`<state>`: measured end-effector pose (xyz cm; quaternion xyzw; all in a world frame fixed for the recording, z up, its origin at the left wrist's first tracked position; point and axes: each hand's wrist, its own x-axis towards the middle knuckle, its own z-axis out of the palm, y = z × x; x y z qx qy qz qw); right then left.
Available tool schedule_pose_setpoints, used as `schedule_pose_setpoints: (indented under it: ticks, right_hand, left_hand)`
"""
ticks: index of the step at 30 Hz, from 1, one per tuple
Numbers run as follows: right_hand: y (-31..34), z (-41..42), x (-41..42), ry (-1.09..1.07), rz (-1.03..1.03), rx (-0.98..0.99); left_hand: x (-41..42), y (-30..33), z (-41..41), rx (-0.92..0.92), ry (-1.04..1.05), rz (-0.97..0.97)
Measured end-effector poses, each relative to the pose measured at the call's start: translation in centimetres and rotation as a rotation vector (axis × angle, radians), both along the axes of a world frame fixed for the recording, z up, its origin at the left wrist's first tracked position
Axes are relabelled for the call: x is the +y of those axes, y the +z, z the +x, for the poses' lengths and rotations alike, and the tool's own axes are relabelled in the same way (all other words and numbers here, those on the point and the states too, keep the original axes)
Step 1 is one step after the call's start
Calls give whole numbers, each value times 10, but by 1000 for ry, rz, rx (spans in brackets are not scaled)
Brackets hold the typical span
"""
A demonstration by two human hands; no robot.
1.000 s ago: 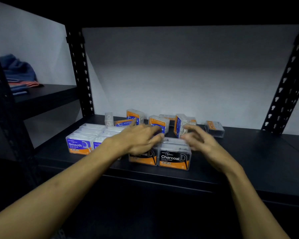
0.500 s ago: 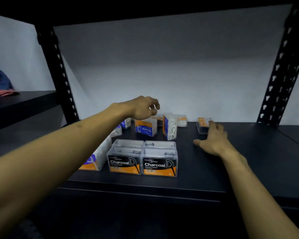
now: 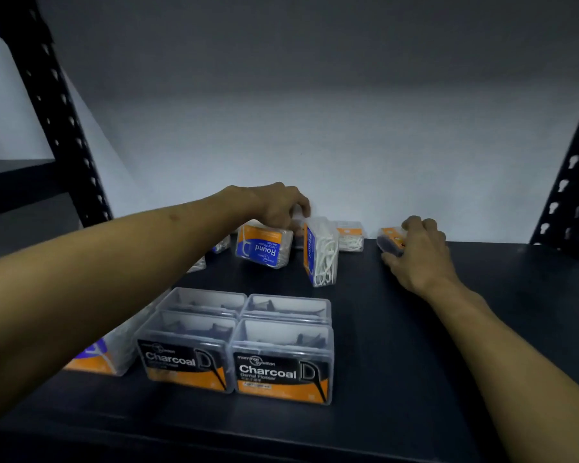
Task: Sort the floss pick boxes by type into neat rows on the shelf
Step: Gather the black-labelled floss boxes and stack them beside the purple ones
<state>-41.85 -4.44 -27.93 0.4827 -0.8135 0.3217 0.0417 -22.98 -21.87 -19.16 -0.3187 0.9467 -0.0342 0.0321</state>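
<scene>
- Black-labelled charcoal box [image 3: 390, 243], right of centre frame against the back wall, sits under your right hand [image 3: 418, 252], fingers curled over it.
- Left hand [image 3: 274, 205] grips the Round box [image 3: 264, 247], centre frame, label inverted.

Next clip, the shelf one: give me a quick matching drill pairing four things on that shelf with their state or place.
Things:
1. Charcoal boxes
2. Round box
3. left hand
4. right hand

States:
A. label upside down
B. over a dark box at the back right
C. neat block at the front edge
D. reaching behind a box standing on end

Pairs: 1-C, 2-A, 3-D, 4-B
</scene>
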Motion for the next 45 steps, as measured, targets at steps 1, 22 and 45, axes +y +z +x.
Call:
schedule_pose_setpoints:
  ticks: [1, 22, 45]
  right_hand:
    - [0, -2, -1, 30, -32, -54]
    - [-9, 16, 51, 53, -54, 33]
    - [-4, 65, 110, 138, -47, 181]
  left_hand:
    - [-4, 1, -2, 3, -1, 6]
    - [24, 52, 40, 280, 32, 72]
    - [85, 21, 149, 491, 105, 656]
